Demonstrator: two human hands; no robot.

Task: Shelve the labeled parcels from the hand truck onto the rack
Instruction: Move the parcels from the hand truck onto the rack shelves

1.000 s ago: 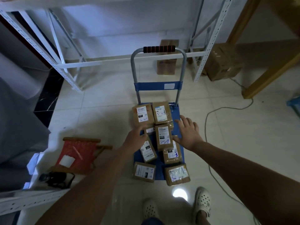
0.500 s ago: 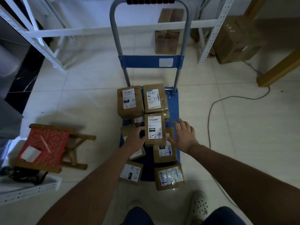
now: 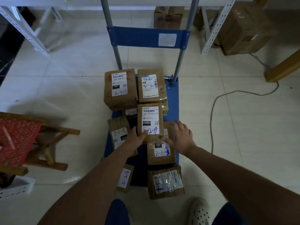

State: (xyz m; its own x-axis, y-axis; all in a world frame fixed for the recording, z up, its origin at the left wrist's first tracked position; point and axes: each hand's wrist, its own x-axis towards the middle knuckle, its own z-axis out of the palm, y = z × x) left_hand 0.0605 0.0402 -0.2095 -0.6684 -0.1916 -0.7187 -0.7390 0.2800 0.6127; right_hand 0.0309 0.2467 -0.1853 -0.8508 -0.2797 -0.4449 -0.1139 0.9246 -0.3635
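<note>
down on the blue platform of the hand truck (image 3: 173, 101), your left hand (image 3: 135, 140) has its grip on the near corner of the brown cardboard parcel marked 2-2-19 (image 3: 150, 121), thumb on its white label. it sits atop the other parcels. your right hand (image 3: 181, 137) lies with fingers spread and flat by its right edge, holding nothing. this looks like the pick-up step: next you'd close the right grip, lift it off the stack, and turn to the white metal rack (image 3: 215, 28) behind.
</note>
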